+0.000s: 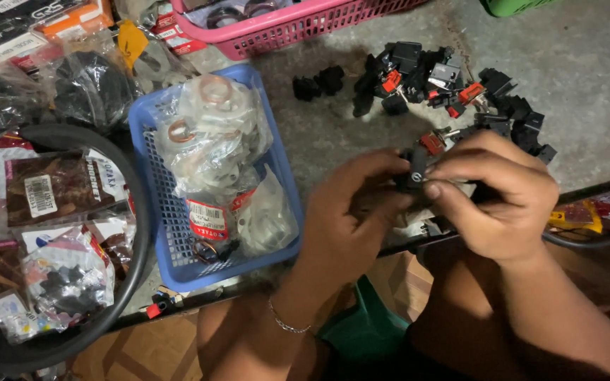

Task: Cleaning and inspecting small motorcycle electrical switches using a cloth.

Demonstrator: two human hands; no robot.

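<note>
1. Holding a small black switch part (pixel 415 171) between them, the left hand (pixel 351 222) and the right hand (pixel 499 201) meet over the near edge of the grey bench (pixel 573 70).
2. The left hand's grip is narrow: thumb and fingertips pinch the left side of the part, with the fingers curled under it.
3. The right hand's grip is also closed on the part, its thumb pressed against the front face and its fingers bent over the top.
4. A thin silver bracelet (pixel 287 324) sits on the left wrist.
5. Just beyond the hands lies a loose pile of black and red switches (pixel 453 92), spread across the bench and partly hidden by the right hand's knuckles.
6. Two more black pieces (pixel 319 82) lie apart from the pile, to its left.
7. Left of the hands stands a blue plastic basket (pixel 151 176) filled with clear bags of washers and rings (pixel 213 134).
8. A pink basket (pixel 284 28) sits at the far edge, behind the blue one.
9. At the far left a black rubber ring (pixel 132 212) curves around several packets of small parts (pixel 58 187).
10. A dark metal rail (pixel 404 245) runs along the near edge under the hands.
11. Below the rail, between the forearms, a green object (pixel 368 324) shows; what it is cannot be told.
</note>
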